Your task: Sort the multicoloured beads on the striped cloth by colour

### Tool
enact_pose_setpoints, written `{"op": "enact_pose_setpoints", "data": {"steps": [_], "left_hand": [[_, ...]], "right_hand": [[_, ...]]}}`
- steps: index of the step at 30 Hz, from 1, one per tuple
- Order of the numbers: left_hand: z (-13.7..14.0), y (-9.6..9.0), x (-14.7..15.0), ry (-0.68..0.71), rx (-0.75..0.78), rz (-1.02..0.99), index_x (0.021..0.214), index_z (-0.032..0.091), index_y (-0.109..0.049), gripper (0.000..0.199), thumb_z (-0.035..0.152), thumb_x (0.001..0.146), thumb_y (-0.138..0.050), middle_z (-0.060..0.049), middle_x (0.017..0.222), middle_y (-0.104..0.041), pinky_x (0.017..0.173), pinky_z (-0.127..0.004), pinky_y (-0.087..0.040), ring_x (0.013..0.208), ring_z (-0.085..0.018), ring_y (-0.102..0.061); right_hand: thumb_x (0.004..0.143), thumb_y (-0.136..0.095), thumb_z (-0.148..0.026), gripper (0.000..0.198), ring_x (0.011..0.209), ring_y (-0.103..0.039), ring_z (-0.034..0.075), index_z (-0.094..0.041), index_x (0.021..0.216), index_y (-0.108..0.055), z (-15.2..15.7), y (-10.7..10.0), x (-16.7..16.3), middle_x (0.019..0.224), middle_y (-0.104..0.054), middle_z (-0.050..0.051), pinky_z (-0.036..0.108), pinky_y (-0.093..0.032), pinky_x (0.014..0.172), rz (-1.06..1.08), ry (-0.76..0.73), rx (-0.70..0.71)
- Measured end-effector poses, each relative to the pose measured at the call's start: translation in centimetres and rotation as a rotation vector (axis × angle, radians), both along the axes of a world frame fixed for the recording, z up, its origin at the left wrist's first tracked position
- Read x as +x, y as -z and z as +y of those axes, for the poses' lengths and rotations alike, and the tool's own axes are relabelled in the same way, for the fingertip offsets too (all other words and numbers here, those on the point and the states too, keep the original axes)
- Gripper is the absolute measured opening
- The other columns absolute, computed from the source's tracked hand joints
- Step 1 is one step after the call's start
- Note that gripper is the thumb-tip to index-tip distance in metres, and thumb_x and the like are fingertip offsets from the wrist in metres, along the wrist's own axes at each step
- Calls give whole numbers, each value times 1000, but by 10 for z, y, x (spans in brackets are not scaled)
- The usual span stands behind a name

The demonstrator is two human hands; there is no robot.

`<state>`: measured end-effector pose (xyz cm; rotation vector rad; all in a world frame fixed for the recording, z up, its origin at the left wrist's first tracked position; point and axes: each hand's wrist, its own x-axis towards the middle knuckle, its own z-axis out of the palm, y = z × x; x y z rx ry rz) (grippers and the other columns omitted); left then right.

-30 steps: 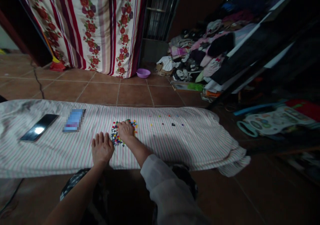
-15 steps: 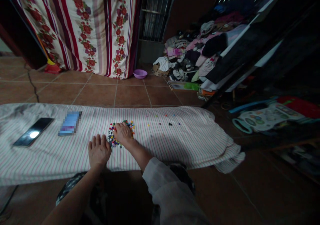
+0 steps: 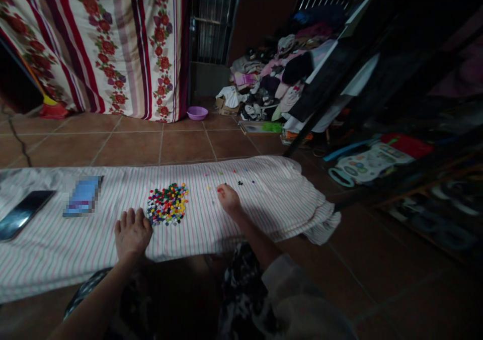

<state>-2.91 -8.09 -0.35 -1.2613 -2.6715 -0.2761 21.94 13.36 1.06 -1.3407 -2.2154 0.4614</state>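
A pile of small multicoloured beads [image 3: 168, 204] lies on the striped cloth [image 3: 204, 229]. Flat on the cloth at the pile's near left edge rests my left hand [image 3: 132, 233], fingers stretched out and nothing in them. My right hand [image 3: 229, 199] is to the right of the pile, its fingertips pinched on a tiny red bead [image 3: 220, 190]. Around that hand several single beads lie spread out, among them a yellow bead [image 3: 209, 187], a purple bead [image 3: 253, 182] and a little cluster of black beads [image 3: 240, 183]. My right hand may cover others.
On the left of the cloth lie a dark phone [image 3: 26, 211] and a phone with a blurred lit screen [image 3: 83, 196]. Beyond, on the tiled floor, stand a purple basin [image 3: 197, 112] and a heap of clothes [image 3: 271, 78]. A baby walker-like toy [image 3: 370, 161] is at right.
My right hand has left the bead pile and moved right to the scattered beads, with a red bead in its fingertips. My left hand stays flat by the pile. The view has shifted.
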Motion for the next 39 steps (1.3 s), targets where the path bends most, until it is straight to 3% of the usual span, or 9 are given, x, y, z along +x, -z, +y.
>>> {"op": "enact_pose_setpoints", "data": {"steps": [5, 10, 18, 27, 39], "left_hand": [[0, -3, 1, 5, -14, 21, 134, 10, -56, 53, 31, 95, -26, -20, 141, -56, 112, -52, -34, 136, -34, -45], [0, -2, 0, 15, -18, 30, 132, 9, -56, 53, 31, 95, -25, -20, 139, -56, 110, -52, -36, 133, -35, -47], [1, -1, -1, -4, -31, 6, 134, 11, -55, 53, 31, 96, -25, -20, 142, -55, 112, -51, -34, 136, -33, -45], [1, 2, -2, -15, 1, -12, 137, 11, -55, 54, 30, 94, -30, -20, 145, -53, 115, -52, -31, 139, -33, -43], [2, 3, -2, -28, -3, -14, 137, 11, -57, 54, 30, 94, -32, -20, 147, -53, 115, -51, -32, 140, -33, -43]], "right_hand": [[75, -45, -7, 31, 84, -64, 19, -20, 90, -70, 24, 7, 63, 87, -71, 6, 26, -48, 80, -16, 155, 47], [75, -45, -7, 30, 82, -62, 19, -18, 87, -70, 30, 19, 89, 87, -69, 8, 26, -47, 78, -90, 245, 72], [81, -47, -11, 28, 85, -61, 19, -17, 96, -69, 29, 34, 102, 92, -70, 9, 26, -45, 80, -118, 233, 80], [77, -46, -13, 29, 84, -61, 22, -19, 88, -72, 38, 47, 108, 85, -70, 9, 31, -48, 82, -73, 136, 127], [77, -44, -17, 33, 89, -65, 24, -19, 89, -75, 41, 49, 111, 91, -74, 11, 37, -52, 88, 9, 93, 161]]}}
